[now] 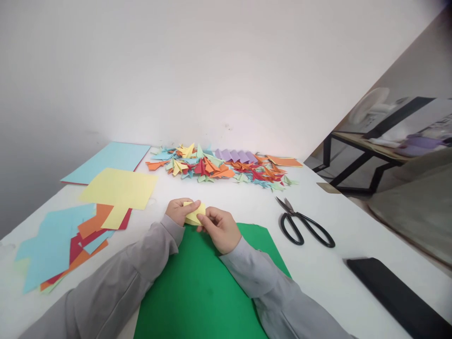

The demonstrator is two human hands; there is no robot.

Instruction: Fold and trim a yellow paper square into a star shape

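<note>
A small piece of folded yellow paper [193, 214] is held between both hands, above the far edge of a green sheet [201, 282]. My left hand [179, 210] grips its left side, thumb lying across the top. On the right, my right hand [221, 228] pinches the lower right corner between thumb and fingers. The paper's underside and some fingertips are hidden. Beyond the hands lies a heap of small folded paper pieces [212, 169] in orange, red, yellow, green and blue, with a purple pleated paper strip [237, 156] at its back.
Black-handled scissors [296, 222] lie partly spread at the right, with a black flat object [395, 292] nearer. At the left are yellow paper [122, 186], blue cut paper [52, 245], other scraps, and a large blue sheet [108, 162]. A wall [212, 70] backs the white table.
</note>
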